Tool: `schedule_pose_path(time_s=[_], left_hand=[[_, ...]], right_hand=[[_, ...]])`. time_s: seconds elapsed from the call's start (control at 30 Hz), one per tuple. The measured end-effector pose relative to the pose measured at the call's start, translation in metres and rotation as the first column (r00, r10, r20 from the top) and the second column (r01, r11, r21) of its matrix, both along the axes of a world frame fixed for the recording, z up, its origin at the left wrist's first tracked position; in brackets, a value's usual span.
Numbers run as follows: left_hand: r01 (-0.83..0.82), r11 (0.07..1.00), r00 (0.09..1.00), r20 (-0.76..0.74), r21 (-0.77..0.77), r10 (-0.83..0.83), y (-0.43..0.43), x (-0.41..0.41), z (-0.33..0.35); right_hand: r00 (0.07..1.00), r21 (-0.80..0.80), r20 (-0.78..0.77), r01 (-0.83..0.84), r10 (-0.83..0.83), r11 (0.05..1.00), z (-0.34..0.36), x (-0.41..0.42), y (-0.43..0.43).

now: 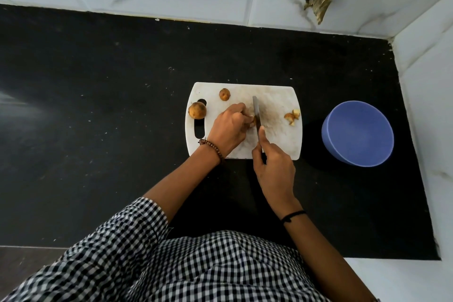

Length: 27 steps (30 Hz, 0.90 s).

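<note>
In the head view, hold the potato piece [252,121] down near the middle of the cutting board [278,144] with the left hand [229,127], fingers curled over it and pinching it, tips tucked back from the knife [256,111] standing just to their right. Grip the knife with the right hand [274,165] as seen here: fingers wrapped round the handle at the board's near edge, index finger laid straight along the spine of the blade. Press straight down and slightly forward, blade upright rather than tilted, to avoid rolling the piece. Given how small the piece looks, slide the left fingers back only a little per slice, and guide the flat of the blade against the knuckles, not the nails. Push finished slices toward the cut pieces [292,116] by the board's right edge, ready for the blue bowl [358,133] standing apart from the board near the right edge of the counter [98,105]. Leave the larger whole potato [197,110] at the board's left edge, over the top of the handle slot, and the smaller potato [224,94] near the far left corner, both out of the blade's path. Hidden under the left fingers: most of the potato piece, only a pale sliver showing, so cannot tell its shape or how much remains uncut. Hidden inside the right palm: the knife handle. Hard to make out whether the edge already bites into the piece or merely rests on it.
</note>
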<state>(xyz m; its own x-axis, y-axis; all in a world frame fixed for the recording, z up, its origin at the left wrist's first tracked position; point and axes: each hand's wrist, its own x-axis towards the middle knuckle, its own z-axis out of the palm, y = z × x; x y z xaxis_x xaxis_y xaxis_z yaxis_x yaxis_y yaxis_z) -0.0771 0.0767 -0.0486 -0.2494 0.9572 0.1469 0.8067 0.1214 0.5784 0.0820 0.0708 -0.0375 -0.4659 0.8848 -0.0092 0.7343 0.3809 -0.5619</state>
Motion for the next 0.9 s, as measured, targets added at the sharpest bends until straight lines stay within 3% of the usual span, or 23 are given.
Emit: schedule_pose_path(time_s=[0.9], left_hand=[[-0.063,0.998,0.994,0.088,0.019,0.061,-0.003,0.005,0.002]], right_hand=[[0.974,-0.106,0.210,-0.060,0.082,0.993,0.048,0.027,-0.013]])
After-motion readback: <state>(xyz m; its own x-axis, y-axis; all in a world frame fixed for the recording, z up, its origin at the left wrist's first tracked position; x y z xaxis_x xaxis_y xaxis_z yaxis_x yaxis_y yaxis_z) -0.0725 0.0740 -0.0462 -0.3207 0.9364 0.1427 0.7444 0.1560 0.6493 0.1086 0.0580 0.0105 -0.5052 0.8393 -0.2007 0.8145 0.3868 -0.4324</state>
